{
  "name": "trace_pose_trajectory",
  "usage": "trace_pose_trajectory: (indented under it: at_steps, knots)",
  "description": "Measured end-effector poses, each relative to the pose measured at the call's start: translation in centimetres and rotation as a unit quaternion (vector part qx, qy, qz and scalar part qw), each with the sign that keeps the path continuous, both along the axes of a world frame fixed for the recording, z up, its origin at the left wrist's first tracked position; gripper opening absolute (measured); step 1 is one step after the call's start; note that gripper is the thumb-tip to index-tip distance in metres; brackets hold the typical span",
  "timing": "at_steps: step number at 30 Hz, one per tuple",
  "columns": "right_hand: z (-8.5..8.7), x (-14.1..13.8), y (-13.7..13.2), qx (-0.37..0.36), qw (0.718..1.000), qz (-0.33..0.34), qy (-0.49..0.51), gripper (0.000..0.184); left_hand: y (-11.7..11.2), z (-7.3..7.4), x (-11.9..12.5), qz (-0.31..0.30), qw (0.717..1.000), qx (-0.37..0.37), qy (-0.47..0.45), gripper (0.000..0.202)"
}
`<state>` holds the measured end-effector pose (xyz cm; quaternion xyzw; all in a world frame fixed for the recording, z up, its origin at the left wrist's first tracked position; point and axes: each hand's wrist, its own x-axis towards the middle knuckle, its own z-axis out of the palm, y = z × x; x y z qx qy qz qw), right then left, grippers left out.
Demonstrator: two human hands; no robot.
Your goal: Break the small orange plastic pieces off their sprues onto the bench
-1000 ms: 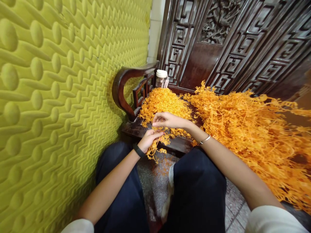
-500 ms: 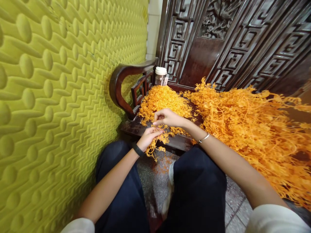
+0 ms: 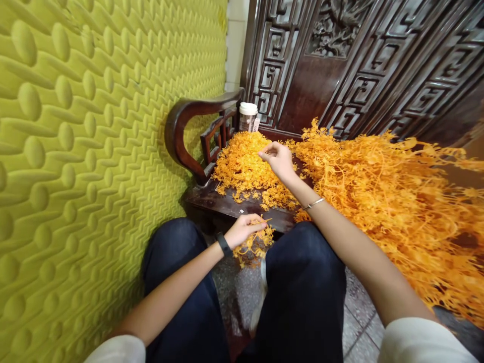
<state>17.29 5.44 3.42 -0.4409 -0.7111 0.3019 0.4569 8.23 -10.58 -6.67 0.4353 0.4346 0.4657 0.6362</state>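
Orange strands (image 3: 254, 243) pinched in left hand (image 3: 242, 231) (right hand (image 3: 280, 159) loosely curled over pile (image 3: 240, 164)).

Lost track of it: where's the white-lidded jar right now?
In the head view, the white-lidded jar stands in the back left corner of the wooden bench, beside the curved armrest and just behind the smaller orange pile.

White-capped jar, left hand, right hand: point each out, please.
white-capped jar (image 3: 247, 122), head view, clear body below cap
left hand (image 3: 244, 231), head view, its back; holds orange sprig (image 3: 256, 245)
right hand (image 3: 279, 159), head view, back of hand
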Motion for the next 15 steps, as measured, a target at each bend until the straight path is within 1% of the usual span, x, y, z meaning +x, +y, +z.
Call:
trace_pose_trajectory:
  at_steps: [2, 4, 7, 9, 11, 12, 13, 14, 15]
  knots:
    - [-0.6, 1.0, 0.8, 0.014, 0.999, -0.044, -0.005, 0.015, 0.1, 0.5, -0.2, 0.013, 1.0, 0.007, 0.001, 0.027]
    - [-1.2, 1.9, 1.6, 0.033, 0.997, -0.072, -0.01, 0.014, 0.4, 1.1, -0.8, 0.042, 0.999, 0.021, -0.004, 0.026]
    - [-1.8, 3.0, 2.4, 0.047, 0.995, -0.079, -0.042, 0.024, 0.8, 1.8, -1.8, 0.094, 0.994, 0.05, -0.017, 0.026]
    - [-1.9, 3.4, 2.4, 0.053, 0.994, -0.063, -0.069, 0.03, 1.0, 2.0, -2.4, 0.12, 0.99, 0.066, -0.024, 0.024]
    - [-1.6, 3.5, 1.8, 0.054, 0.994, -0.028, -0.089, 0.027, 1.2, 2.2, -2.9, 0.136, 0.987, 0.077, -0.027, 0.023]
    - [-1.3, 3.4, 1.3, 0.043, 0.994, 0.004, -0.096, 0.024, 1.3, 2.2, -3.1, 0.143, 0.986, 0.082, -0.028, 0.023]
    - [-1.0, 3.3, 0.6, 0.021, 0.993, 0.053, -0.105, 0.023, 1.3, 2.2, -3.3, 0.149, 0.985, 0.087, -0.029, 0.023]
    - [-0.7, 3.1, -0.2, -0.014, 0.986, 0.117, -0.119, 0.026, 1.4, 2.3, -3.4, 0.156, 0.983, 0.091, -0.03, 0.023]
    - [-0.5, 2.8, -1.0, -0.056, 0.969, 0.196, -0.139, 0.03, 1.4, 2.3, -3.5, 0.161, 0.982, 0.095, -0.031, 0.023]
